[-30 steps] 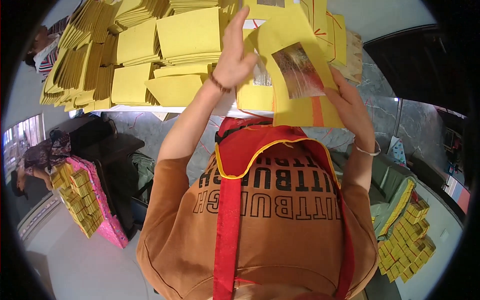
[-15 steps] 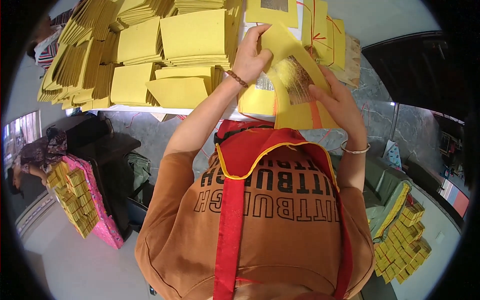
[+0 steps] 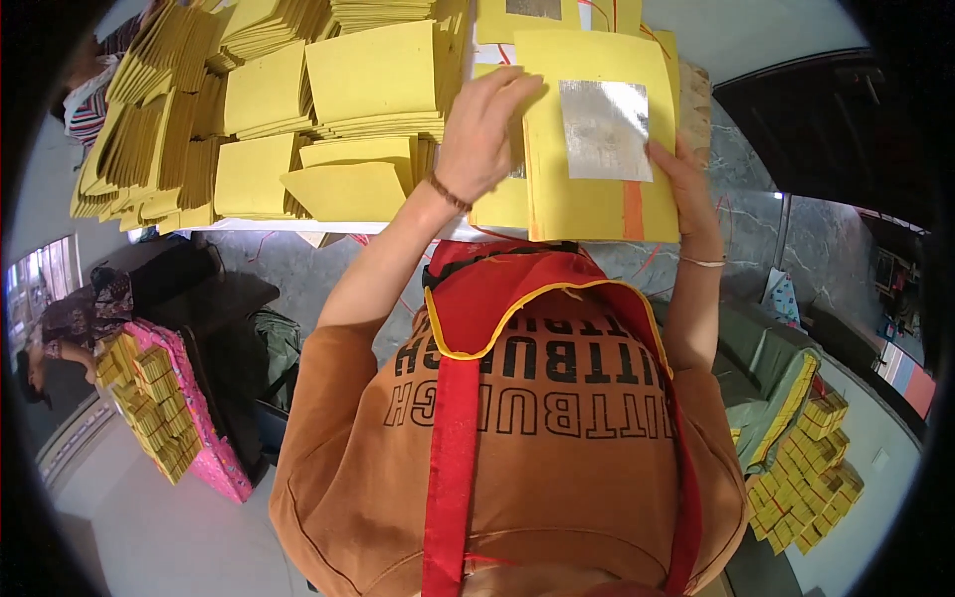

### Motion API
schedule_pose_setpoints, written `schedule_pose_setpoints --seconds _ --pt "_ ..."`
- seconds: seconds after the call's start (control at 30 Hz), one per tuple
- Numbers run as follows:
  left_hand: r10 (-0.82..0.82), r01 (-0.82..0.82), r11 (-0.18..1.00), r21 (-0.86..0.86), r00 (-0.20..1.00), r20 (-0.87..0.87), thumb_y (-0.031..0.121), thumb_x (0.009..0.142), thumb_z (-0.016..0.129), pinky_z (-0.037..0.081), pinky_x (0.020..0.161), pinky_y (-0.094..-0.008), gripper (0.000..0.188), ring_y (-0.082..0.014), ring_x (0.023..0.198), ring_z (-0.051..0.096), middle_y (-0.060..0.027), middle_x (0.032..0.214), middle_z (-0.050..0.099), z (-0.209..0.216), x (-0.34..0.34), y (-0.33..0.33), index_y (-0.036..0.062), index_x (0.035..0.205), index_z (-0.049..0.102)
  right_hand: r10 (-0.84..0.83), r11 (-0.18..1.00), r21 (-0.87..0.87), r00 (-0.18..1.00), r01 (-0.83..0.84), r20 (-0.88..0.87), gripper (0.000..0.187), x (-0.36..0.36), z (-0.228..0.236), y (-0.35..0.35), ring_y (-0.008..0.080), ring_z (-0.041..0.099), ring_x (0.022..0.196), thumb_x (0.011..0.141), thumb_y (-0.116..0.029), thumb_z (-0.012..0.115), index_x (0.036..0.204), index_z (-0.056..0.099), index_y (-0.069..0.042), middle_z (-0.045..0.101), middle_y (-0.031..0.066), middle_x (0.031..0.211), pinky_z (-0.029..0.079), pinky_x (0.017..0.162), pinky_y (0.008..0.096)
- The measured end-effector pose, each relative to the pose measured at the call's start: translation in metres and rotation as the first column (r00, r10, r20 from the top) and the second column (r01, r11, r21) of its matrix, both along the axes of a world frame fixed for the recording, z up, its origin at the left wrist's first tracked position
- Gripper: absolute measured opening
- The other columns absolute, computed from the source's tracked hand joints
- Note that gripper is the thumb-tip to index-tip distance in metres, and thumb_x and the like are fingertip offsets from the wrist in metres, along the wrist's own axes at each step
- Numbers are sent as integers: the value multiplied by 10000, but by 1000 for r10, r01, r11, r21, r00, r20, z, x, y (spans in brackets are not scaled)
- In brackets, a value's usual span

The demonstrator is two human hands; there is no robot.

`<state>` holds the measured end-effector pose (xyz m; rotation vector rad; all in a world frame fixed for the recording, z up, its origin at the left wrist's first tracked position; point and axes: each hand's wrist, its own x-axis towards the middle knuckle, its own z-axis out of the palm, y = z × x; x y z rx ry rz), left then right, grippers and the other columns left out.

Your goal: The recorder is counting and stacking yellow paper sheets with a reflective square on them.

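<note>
Folded yellow stacks wall off the left, close beside the left hand. Beyond the yellow sheet, yellow bundles block the far side. Right of the right hand, a passage opens before the grey marbled surface; between the forearms, the red apron limits near-side room.

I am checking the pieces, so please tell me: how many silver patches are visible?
3 silver patches: one on the yellow sheet in the right hand; one cut off by the picture's top edge; one mostly hidden beside the left hand. More may be hidden.
</note>
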<state>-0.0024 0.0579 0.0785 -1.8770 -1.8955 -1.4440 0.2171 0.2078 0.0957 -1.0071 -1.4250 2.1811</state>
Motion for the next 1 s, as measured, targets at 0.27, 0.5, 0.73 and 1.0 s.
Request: schedule_pose_setpoints --seconds 0.27,0.5,0.73,1.0 --pt "111 -94 987 133 986 -125 219 659 699 329 908 -472 642 -337 1092 444 -189 1313 393 -24 23 -29 173 1255 465 -113 980 -170 993 105 -40 329 -8 -50 -39 97 557 867 885 -137 557 1191 491 -38 568 5 982 470 753 237" --pt "-213 129 931 -341 951 -224 160 752 568 392 825 -357 351 -243 1023 494 -34 1100 562 -38 22 -66 170 1101 605 -75 957 -281 997 66 -23 295 3 -50 -61 105 536 895 897 -127 534 1173 494 -31 562 33 1032 458 748 230" --pt "-207 161 896 -413 976 -68 233 768 597 407 837 -363 319 -265 995 520 -46 1080 592 -49 18 -82 130 1068 626 -19 611 775 976 -160 217 326 24 -62 -53 203 537 1034 849 -101 574 1170 516 -98 526 78 1217 437 847 311" --pt "-23 133 881 -454 971 240 209 812 587 460 723 -377 252 -293 806 573 -110 852 631 -41 16 -68 87 1029 621 263 520 813 955 -261 138 289 9 -83 -49 255 577 1002 805 -131 635 1085 588 -79 631 87 1019 458 793 333"
